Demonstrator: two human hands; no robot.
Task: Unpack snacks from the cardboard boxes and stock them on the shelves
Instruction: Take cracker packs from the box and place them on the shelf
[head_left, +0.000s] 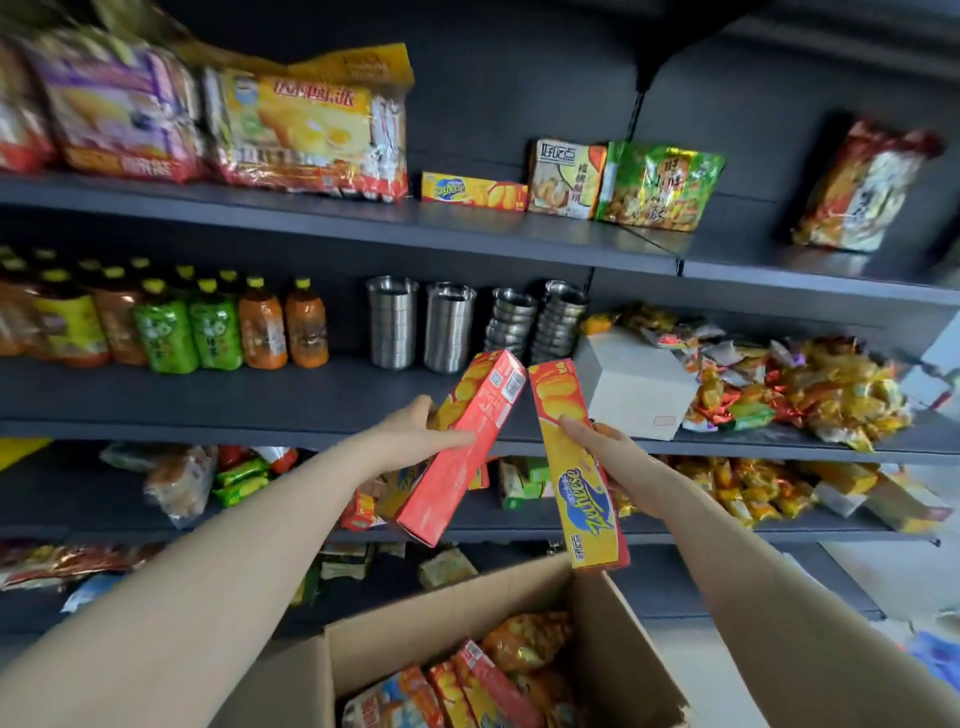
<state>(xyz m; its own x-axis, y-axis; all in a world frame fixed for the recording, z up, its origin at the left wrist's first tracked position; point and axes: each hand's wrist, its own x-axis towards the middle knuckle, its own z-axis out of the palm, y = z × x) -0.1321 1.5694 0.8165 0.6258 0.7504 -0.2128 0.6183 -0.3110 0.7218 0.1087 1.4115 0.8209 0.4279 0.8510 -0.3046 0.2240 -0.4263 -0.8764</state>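
Gripping one cracker box and another, both hands face steel cups and a white box.

— What's just above the fingers?
— Two stacks of steel cups. Right of those are two stacks of steel bowls.
— And far off to the left of the fingers?
— Bottled drinks with yellow caps and orange or green labels, upright in rows.
— To the right?
— A white box, close by.
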